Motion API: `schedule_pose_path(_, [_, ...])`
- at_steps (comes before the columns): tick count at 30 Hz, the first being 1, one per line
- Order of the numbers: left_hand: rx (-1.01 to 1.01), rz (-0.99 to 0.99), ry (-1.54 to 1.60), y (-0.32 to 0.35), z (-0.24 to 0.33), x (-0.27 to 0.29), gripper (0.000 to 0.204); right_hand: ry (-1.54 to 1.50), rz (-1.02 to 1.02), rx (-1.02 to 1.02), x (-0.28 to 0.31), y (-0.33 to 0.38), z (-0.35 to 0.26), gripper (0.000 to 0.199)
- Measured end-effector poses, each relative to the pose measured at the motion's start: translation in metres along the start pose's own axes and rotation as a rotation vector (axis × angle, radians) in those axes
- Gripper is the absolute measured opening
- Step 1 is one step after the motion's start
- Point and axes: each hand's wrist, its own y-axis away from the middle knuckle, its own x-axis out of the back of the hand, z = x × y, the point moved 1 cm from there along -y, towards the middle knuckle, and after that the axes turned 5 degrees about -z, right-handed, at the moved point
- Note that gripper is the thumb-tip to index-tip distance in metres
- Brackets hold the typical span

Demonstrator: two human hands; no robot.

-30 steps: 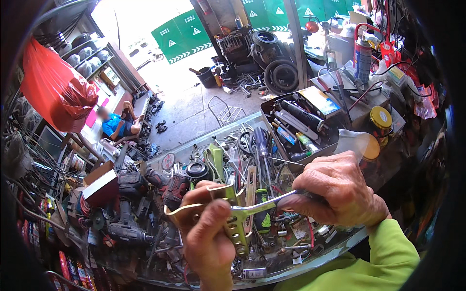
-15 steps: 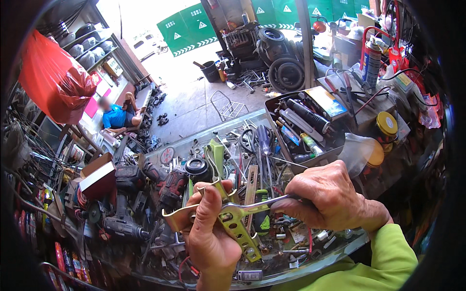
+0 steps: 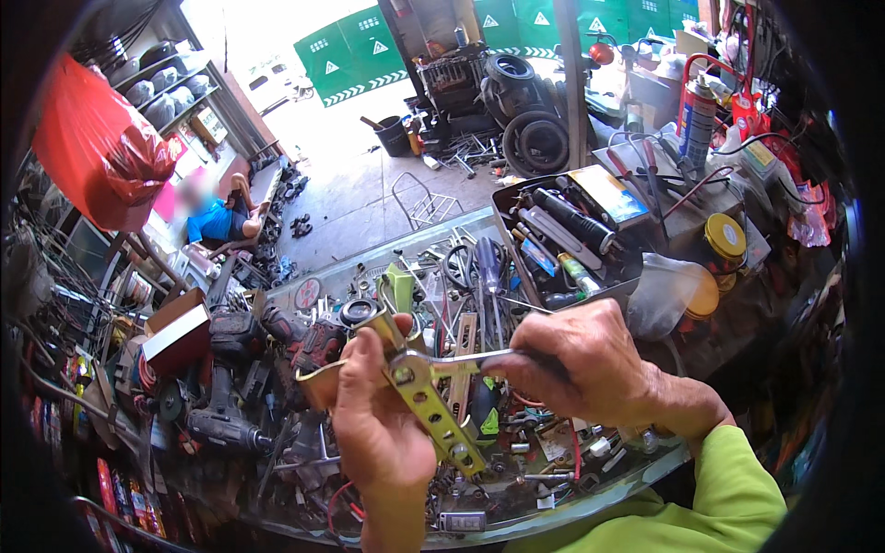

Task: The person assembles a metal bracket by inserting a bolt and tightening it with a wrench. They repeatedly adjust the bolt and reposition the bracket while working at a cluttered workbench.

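My left hand (image 3: 383, 442) is closed around a yellowish metal bracket (image 3: 446, 426) with a row of holes, its thumb pressed along the upper part. A curved plate (image 3: 320, 387) sticks out to the left of the thumb. In my right hand (image 3: 585, 364) is a wrench (image 3: 456, 365), gripped by its handle, which points to the right. The wrench's ring-like head sits against the bracket near its upper end, over what looks like a fastener; the fastener itself is mostly hidden. Both hands are held above the cluttered glass-topped counter.
On the counter (image 3: 369, 261) lie several cordless power tools (image 3: 224, 419), a screwdriver (image 3: 488, 263) and loose hardware. A black toolbox (image 3: 505, 214) stands at the far right, near a spray can (image 3: 695, 120). A red bag (image 3: 92, 147) hangs at left; a person (image 3: 217, 221) sits beyond.
Both hands, with the bracket and wrench, have shifted slightly left and up in the picture. The wrench handle now lies closer to level. The whole view has moved a little.
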Motion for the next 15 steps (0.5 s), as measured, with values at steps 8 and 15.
schedule_pose_path(8, [0.329, -0.175, 0.298, -0.002, 0.010, -0.014, 0.080, 0.072, 0.058, -0.058, 0.023, -0.001, 0.014, 0.029])
schedule_pose_path(15, [0.415, -0.304, 0.409, -0.013, 0.002, 0.002, 0.071, 0.164, 0.067, -0.018, 0.024, 0.001, 0.010, 0.043])
